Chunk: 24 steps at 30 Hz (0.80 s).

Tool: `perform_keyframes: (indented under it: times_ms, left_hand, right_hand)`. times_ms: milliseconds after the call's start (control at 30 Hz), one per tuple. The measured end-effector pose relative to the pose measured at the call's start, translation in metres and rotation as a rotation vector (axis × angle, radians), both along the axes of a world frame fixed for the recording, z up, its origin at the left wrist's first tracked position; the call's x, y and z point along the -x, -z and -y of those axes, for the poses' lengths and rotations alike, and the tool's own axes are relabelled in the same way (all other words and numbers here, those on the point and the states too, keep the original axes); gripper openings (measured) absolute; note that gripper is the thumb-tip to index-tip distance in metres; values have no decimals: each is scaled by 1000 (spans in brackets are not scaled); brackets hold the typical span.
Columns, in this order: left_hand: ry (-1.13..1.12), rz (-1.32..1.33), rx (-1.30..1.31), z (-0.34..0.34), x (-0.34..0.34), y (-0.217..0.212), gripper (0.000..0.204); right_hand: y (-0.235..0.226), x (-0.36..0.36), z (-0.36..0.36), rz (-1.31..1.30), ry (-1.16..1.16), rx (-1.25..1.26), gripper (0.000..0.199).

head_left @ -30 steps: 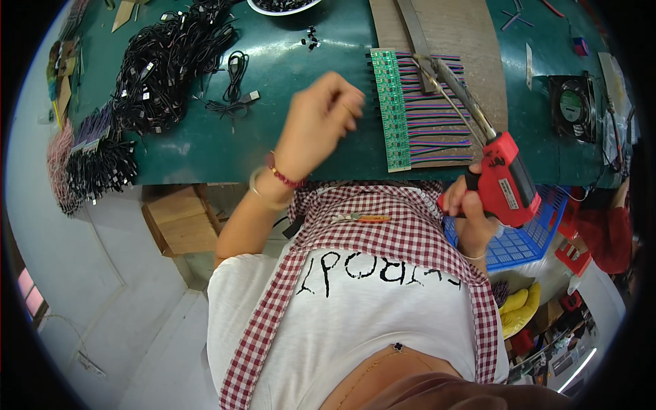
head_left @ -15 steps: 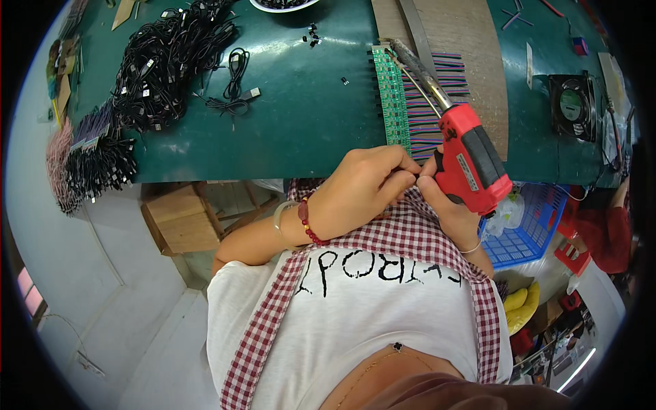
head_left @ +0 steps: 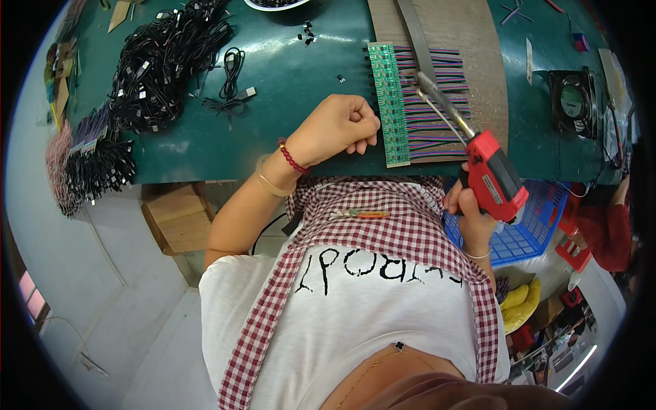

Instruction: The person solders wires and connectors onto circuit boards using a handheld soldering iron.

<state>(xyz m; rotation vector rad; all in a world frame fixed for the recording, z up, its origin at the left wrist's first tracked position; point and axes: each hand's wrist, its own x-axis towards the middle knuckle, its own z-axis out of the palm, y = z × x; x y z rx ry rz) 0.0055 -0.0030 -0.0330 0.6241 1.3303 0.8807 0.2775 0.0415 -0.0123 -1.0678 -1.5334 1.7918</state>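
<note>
My left hand (head_left: 336, 126) is closed in a loose fist just left of the green circuit board strip (head_left: 390, 102); whatever its fingertips may pinch is hidden. In my right hand (head_left: 475, 222) is a red and black soldering gun (head_left: 497, 179), its fingers wrapped round the grip. The gun's metal barrel points up and left over the strip's wires, with its tip near the strip's right side. Rows of thin multicoloured wires (head_left: 437, 142) run right from the strip, and small dark ends stick out along its left edge.
Beneath the wires lies a brown board (head_left: 486, 102), with a long metal bar (head_left: 413, 34) across it. Black cables (head_left: 164, 68) are heaped at the left, near one loose USB cable (head_left: 232, 82). A black fan (head_left: 572, 102) stands right. A blue basket (head_left: 509, 239) sits below the table edge.
My hands have moved apart from where they met at the table edge. The left went up and left to the strip; the right drew down and right with the soldering gun.
</note>
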Motion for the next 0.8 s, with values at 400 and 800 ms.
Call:
perform_keyframes:
  times_ms: [400, 800]
  left_hand:
    - [24, 70, 40, -5, 2, 4, 13]
    - [39, 45, 23, -5, 3, 6, 13]
  right_hand:
    - [17, -56, 23, 174, -78, 96, 15]
    - [14, -47, 22, 229, -111, -30, 11]
